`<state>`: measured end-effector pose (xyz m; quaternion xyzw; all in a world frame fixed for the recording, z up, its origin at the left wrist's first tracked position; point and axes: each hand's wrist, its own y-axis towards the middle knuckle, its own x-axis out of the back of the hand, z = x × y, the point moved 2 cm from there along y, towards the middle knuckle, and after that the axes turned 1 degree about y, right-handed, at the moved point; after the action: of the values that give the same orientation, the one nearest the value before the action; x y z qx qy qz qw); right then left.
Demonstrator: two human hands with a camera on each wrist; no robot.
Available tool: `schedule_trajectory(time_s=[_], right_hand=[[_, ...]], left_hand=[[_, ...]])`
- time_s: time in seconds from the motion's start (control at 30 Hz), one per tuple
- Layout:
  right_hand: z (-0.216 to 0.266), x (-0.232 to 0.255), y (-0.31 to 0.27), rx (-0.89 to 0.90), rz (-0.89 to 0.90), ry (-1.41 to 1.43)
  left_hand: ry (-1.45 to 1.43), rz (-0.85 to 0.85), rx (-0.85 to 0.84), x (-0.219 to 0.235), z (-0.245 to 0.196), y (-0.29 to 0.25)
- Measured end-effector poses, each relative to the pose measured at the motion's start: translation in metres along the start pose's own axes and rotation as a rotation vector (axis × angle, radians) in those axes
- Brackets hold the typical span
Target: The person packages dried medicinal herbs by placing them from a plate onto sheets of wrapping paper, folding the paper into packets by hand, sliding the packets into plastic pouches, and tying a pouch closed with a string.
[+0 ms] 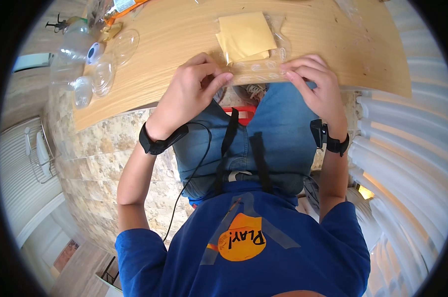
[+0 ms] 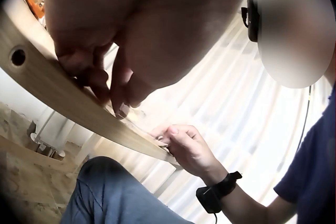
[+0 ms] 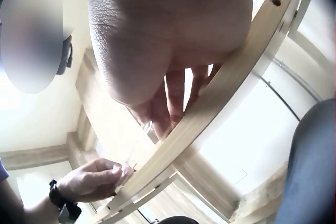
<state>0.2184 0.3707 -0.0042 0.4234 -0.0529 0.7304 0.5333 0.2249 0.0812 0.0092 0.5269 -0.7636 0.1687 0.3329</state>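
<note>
At the table's front edge, my left hand (image 1: 196, 81) pinches one end of a thin clear plastic piece (image 1: 257, 68) between thumb and fingers. The opposite end is pinched by my right hand (image 1: 315, 81). Glossy, wrinkled plastic runs between the two hands, looking like the edge of a clear bag. Just beyond it lies a stack of folded yellow paper (image 1: 246, 35), with clear film showing around its sides. In the left wrist view the right hand (image 2: 189, 148) holds its end near the table edge, and the right wrist view shows the left hand (image 3: 94, 179) doing likewise.
Clear plastic containers (image 1: 103, 74) and round lids (image 1: 126, 47) stand at the table's left, beside a googly eye (image 1: 93, 53). An orange and white package (image 1: 125, 7) is at the far left. The wooden table (image 1: 174, 37) has a curved-looking front edge above the person's knees.
</note>
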Motion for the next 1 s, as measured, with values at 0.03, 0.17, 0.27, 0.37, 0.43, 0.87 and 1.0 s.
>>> schedule_trajectory(time_s=[0.03, 0.17, 0.27, 0.37, 0.43, 0.87, 1.0], right_hand=[[0.001, -0.001, 0.001, -0.06, -0.006, 0.053], [-0.003, -0.003, 0.004, -0.105, -0.032, 0.096], [-0.003, -0.004, 0.004, -0.235, -0.018, 0.201], [-0.005, -0.004, 0.005, -0.207, -0.049, 0.071], [-0.003, -0.003, 0.008, -0.278, -0.047, 0.066], [0.045, -0.04, 0.011, 0.224, -0.025, -0.084], [0.042, -0.05, 0.01, 0.103, 0.028, -0.286]], left_hand=[[-0.004, -0.001, 0.002, -0.001, 0.0, 0.001], [0.026, -0.037, 0.058, -0.003, -0.003, 0.005], [0.049, -0.056, 0.081, -0.005, -0.004, 0.005], [0.085, -0.085, 0.092, -0.009, -0.004, 0.004], [0.096, -0.108, 0.097, -0.008, -0.005, 0.002], [0.339, -0.079, -0.351, -0.021, -0.028, -0.006], [0.357, -0.036, -0.317, -0.029, -0.015, -0.012]])
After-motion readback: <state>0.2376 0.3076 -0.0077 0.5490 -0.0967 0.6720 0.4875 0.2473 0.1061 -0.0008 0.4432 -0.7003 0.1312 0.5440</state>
